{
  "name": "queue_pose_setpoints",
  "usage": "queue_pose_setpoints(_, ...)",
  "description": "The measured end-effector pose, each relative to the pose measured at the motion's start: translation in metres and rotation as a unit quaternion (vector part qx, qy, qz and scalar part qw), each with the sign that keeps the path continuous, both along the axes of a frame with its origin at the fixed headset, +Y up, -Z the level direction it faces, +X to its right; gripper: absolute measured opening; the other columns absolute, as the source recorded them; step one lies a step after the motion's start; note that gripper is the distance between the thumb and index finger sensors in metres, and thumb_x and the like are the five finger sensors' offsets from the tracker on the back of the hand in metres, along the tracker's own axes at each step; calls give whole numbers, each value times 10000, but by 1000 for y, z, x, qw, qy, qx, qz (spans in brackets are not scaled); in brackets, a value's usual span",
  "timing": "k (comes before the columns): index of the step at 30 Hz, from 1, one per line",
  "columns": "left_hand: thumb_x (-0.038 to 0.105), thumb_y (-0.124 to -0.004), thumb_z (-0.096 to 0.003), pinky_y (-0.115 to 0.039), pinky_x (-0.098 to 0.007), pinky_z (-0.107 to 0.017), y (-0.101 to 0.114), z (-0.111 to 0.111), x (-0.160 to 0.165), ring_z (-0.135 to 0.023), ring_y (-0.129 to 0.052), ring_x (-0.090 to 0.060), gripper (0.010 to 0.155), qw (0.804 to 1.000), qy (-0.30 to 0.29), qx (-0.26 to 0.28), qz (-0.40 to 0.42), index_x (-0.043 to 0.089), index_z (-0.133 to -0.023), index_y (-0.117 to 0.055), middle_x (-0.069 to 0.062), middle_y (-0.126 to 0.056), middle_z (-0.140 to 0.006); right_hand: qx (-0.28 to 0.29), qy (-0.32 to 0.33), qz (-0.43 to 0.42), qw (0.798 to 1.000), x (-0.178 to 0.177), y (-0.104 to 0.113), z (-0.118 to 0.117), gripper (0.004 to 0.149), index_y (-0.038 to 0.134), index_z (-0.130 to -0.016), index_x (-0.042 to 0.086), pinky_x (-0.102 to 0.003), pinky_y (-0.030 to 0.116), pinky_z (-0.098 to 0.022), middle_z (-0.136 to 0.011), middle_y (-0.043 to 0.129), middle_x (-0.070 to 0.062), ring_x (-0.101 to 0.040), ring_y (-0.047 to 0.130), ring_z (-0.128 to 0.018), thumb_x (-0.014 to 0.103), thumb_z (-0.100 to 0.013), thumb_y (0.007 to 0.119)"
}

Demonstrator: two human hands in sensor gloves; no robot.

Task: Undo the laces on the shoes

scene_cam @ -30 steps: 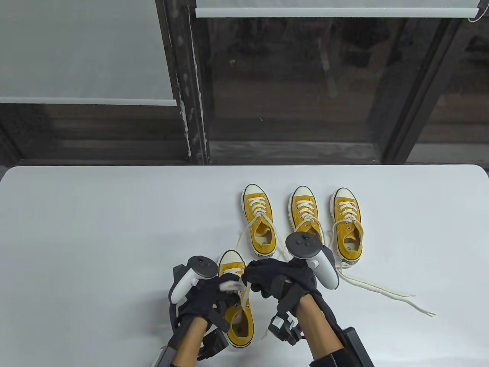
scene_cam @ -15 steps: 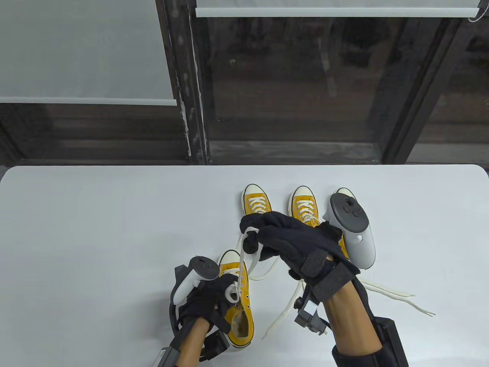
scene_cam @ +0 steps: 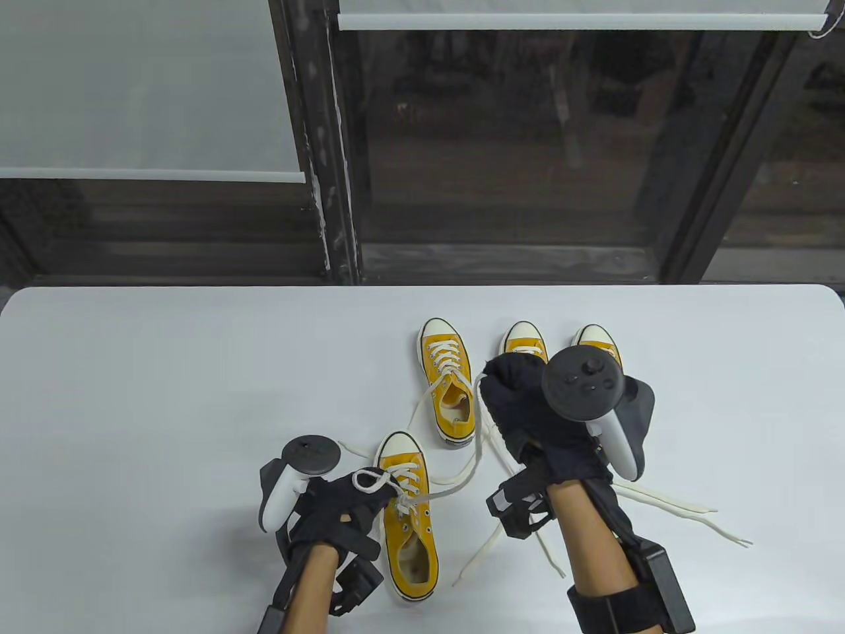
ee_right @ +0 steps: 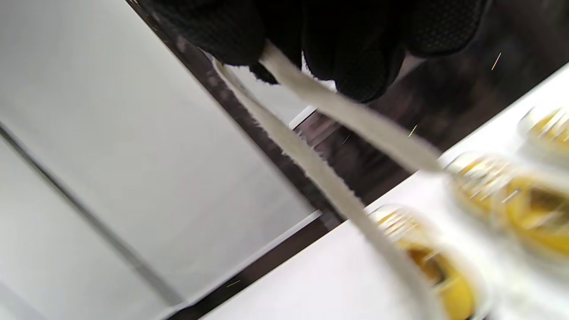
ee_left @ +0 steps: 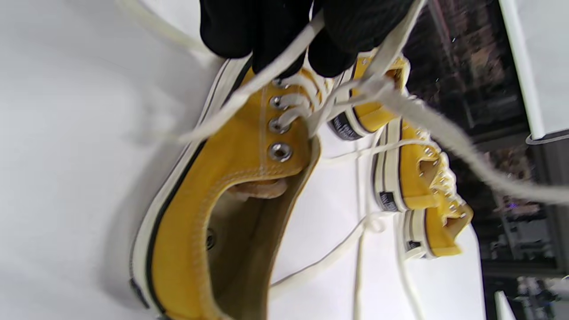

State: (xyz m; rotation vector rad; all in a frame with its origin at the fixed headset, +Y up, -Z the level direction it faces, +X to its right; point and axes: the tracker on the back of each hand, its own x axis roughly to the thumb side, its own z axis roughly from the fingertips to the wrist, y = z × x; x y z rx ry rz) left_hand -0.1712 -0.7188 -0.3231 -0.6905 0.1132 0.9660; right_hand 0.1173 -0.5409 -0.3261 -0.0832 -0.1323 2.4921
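Observation:
Four yellow canvas sneakers with white laces sit on the white table. The nearest sneaker [scene_cam: 409, 528] lies front centre, toe pointing away. My left hand [scene_cam: 343, 505] pinches one white lace [scene_cam: 370, 477] at its left side; the left wrist view shows the fingers [ee_left: 266, 31] holding that lace over the sneaker [ee_left: 222, 186]. My right hand [scene_cam: 528, 403] is raised over the back row and grips the other lace [scene_cam: 462, 472], pulled up and right from the same shoe. The right wrist view shows the fingers [ee_right: 338, 40] closed on the lace [ee_right: 338, 111].
Three more yellow sneakers stand in a back row: one [scene_cam: 449, 383] in full view, two [scene_cam: 525, 337] [scene_cam: 597, 340] partly hidden behind my right hand. Their loose laces [scene_cam: 680, 512] trail over the table to the right. A dark window frame runs behind the table's far edge.
My right hand moved right and away, drawing its lace out longer. My left hand shifted left with its lace, and the near sneaker's bow has come open.

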Motion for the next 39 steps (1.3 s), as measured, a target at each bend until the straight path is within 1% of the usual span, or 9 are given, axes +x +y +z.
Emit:
queue_pose_setpoints(4,390,-672,-641,-399,-663,-824,6,3,-16,-1007,-725,-270,416,999,39,16,25,263,-1036,-697,-20,-818,-966,-23,1,134,991,-14,-40,4,664,343,-1186,178,-639,523,-703,-1159,337,-245,-480,521,-1030,342,-646,692)
queue_pose_setpoints(7,388,-672,-640,-444,-652,-810,10,6,-27,-951,-778,-261,418,996,71,30,51,246,-1032,-698,-16,-860,-902,15,15,124,992,-35,-62,20,587,518,-1139,139,-646,506,-705,-1153,342,-251,-492,499,-1027,402,-642,689)
queue_pose_setpoints(10,382,-676,-636,-484,-643,-795,12,9,-35,-898,-831,-253,421,992,97,40,73,216,-1020,-713,-11,-898,-849,41,62,136,988,-62,-78,36,423,944,-594,172,-603,591,-675,-938,820,-48,-369,758,-927,515,-622,698)
queue_pose_setpoints(12,381,-675,-635,-508,-635,-787,12,9,-38,-865,-861,-240,422,989,106,44,92,200,-1015,-717,-3,-918,-818,-61,133,134,980,-81,-94,41,475,965,-482,166,-603,592,-674,-815,908,-20,-353,796,-899,534,-624,701)
queue_pose_setpoints(15,374,-678,-635,-530,-626,-780,13,10,-41,-830,-892,-230,424,985,118,46,114,179,-1009,-723,5,-941,-783,-280,214,163,921,-104,-123,39,505,963,-712,144,-613,541,-698,-909,855,-65,-406,698,-965,550,-646,670)
queue_pose_setpoints(21,361,-689,-630,-568,-612,-763,15,11,-47,-794,-920,-213,423,979,132,57,147,165,-1002,-732,12,-957,-754,-220,137,281,924,-128,-153,39,697,552,-1136,103,-645,446,-721,-1151,464,-215,-500,470,-1033,572,-636,678)
queue_pose_setpoints(27,361,-691,-629,-572,-610,-759,19,12,-47,-782,-922,-211,423,977,125,66,162,164,-1001,-734,3,-957,-745,-131,80,297,942,-128,-168,29,739,560,-1077,110,-635,463,-721,-1140,441,-200,-479,478,-1033,664,-592,633)
queue_pose_setpoints(31,362,-690,-632,-562,-612,-763,23,14,-51,-789,-909,-217,424,977,136,78,143,168,-1007,-726,11,-951,-745,-64,91,246,963,-119,-171,22,373,702,-928,224,-636,489,-715,-1109,537,-96,-383,574,-1035,455,-638,661)
queue_pose_setpoints(39,347,-677,-642,-513,-620,-789,24,21,-75,-891,-839,-236,450,963,240,64,-103,197,-1066,-651,9,-897,-837,-183,131,1,974,-84,-184,7,338,754,-926,247,-664,446,-721,-1114,542,-77,-392,528,-1059,363,-612,704)
